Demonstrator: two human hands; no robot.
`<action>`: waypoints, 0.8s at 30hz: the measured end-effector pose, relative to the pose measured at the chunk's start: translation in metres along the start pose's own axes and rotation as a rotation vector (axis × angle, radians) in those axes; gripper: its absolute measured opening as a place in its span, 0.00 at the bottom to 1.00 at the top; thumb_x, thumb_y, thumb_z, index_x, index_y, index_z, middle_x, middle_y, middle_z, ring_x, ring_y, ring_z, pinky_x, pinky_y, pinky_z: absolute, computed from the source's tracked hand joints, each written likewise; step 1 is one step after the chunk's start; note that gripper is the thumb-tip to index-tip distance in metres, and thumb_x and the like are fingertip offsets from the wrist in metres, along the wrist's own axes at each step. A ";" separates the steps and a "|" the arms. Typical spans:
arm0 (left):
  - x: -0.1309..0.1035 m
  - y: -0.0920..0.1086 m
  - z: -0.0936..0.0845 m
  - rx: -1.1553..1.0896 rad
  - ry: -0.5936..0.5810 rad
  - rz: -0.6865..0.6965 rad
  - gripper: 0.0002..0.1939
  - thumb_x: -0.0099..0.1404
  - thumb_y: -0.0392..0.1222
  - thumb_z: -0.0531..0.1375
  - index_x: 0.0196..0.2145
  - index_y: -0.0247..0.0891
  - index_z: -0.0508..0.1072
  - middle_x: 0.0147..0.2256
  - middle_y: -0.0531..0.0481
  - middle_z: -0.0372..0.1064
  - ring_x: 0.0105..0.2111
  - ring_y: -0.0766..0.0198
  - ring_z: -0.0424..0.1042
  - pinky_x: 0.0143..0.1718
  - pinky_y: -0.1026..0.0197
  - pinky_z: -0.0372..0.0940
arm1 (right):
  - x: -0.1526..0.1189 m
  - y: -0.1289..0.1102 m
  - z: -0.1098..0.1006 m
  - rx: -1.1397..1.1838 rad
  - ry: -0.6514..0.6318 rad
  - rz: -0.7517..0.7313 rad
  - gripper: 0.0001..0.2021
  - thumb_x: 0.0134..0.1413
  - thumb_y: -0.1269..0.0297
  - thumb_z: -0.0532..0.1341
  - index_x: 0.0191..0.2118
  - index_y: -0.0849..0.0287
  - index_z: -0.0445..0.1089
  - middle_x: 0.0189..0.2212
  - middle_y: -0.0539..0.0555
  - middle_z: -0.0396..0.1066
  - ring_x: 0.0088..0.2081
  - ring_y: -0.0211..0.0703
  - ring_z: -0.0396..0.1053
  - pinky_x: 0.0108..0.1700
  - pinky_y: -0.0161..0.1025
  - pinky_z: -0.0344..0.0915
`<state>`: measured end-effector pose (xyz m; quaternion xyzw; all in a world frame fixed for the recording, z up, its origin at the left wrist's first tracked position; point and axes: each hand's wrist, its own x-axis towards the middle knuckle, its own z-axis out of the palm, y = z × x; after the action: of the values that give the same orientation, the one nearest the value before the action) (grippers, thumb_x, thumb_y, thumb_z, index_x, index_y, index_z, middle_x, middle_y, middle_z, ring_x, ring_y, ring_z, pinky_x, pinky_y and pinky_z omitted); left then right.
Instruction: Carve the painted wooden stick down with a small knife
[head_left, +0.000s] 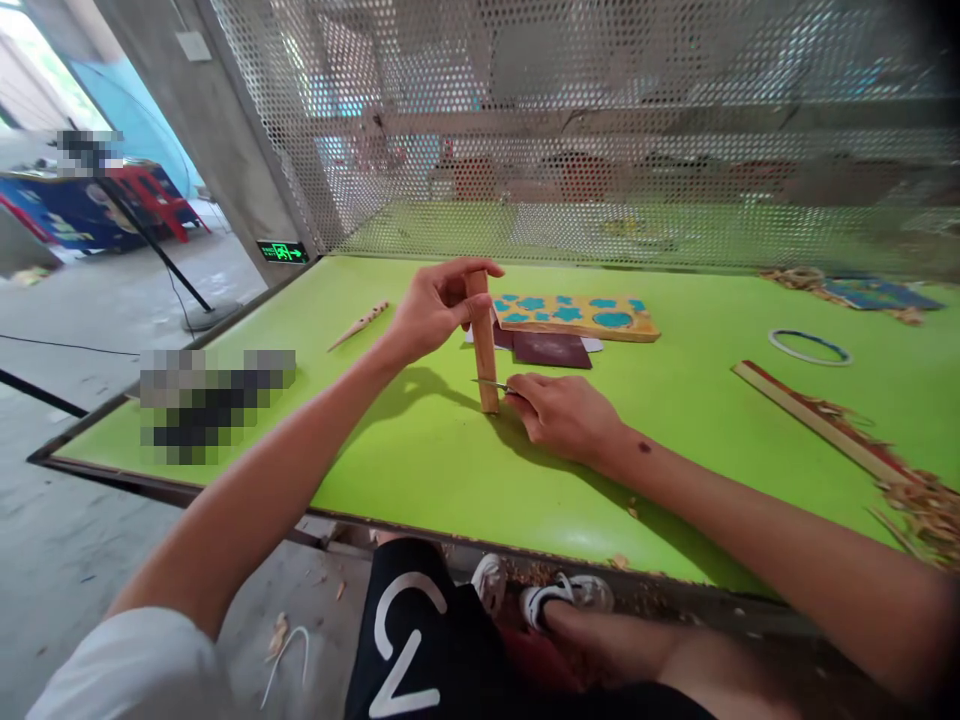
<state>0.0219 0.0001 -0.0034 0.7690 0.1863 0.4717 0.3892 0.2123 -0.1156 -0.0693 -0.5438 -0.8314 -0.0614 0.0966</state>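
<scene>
A narrow wooden strip (486, 365) stands upright on the green tabletop (420, 460). Around its upper end are the fingers of my left hand (439, 305), thumb on the near side and index finger over the top. My right hand (562, 412) is closed on a small knife (496, 385), whose thin blade lies across the lower part of the strip. Most of the knife's handle is hidden in my fingers. Behind the strip lies a yellow board with blue shapes (577, 318), with dark red sheets (551, 350) in front of it.
Left of my left hand lies a carved pointed wooden stick (360, 325). On the right are a white-and-blue ring (810, 347), a long wooden strip (817, 420) and a heap of shavings (926, 515). A perforated metal screen (600, 130) rises behind the table.
</scene>
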 end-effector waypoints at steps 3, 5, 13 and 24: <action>0.000 -0.004 -0.006 -0.017 -0.007 -0.007 0.14 0.59 0.36 0.68 0.44 0.35 0.77 0.24 0.55 0.69 0.24 0.70 0.71 0.23 0.69 0.67 | -0.006 -0.002 -0.008 -0.028 -0.092 -0.020 0.18 0.70 0.57 0.47 0.41 0.58 0.72 0.34 0.55 0.77 0.26 0.41 0.65 0.29 0.43 0.40; 0.000 -0.009 -0.010 -0.038 -0.006 -0.024 0.14 0.58 0.38 0.69 0.43 0.35 0.77 0.24 0.55 0.68 0.24 0.70 0.71 0.23 0.68 0.67 | -0.010 -0.001 -0.012 -0.061 -0.148 -0.050 0.17 0.69 0.58 0.49 0.40 0.58 0.72 0.34 0.55 0.77 0.25 0.40 0.65 0.29 0.43 0.40; -0.001 -0.005 -0.015 -0.060 -0.095 -0.060 0.19 0.61 0.43 0.69 0.49 0.35 0.76 0.29 0.51 0.72 0.30 0.67 0.75 0.32 0.65 0.71 | -0.012 0.021 -0.015 0.145 -0.100 -0.120 0.16 0.69 0.56 0.50 0.38 0.57 0.72 0.31 0.54 0.76 0.29 0.42 0.66 0.31 0.40 0.46; -0.003 -0.013 -0.019 -0.419 -0.323 -0.195 0.20 0.62 0.44 0.69 0.49 0.37 0.70 0.36 0.45 0.77 0.37 0.62 0.78 0.41 0.59 0.72 | -0.014 0.023 -0.016 0.322 0.013 -0.211 0.16 0.69 0.57 0.51 0.41 0.59 0.73 0.32 0.56 0.76 0.30 0.42 0.67 0.34 0.38 0.53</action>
<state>0.0048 0.0143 -0.0109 0.7155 0.0936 0.3315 0.6078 0.2401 -0.1222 -0.0566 -0.4305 -0.8823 0.0594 0.1807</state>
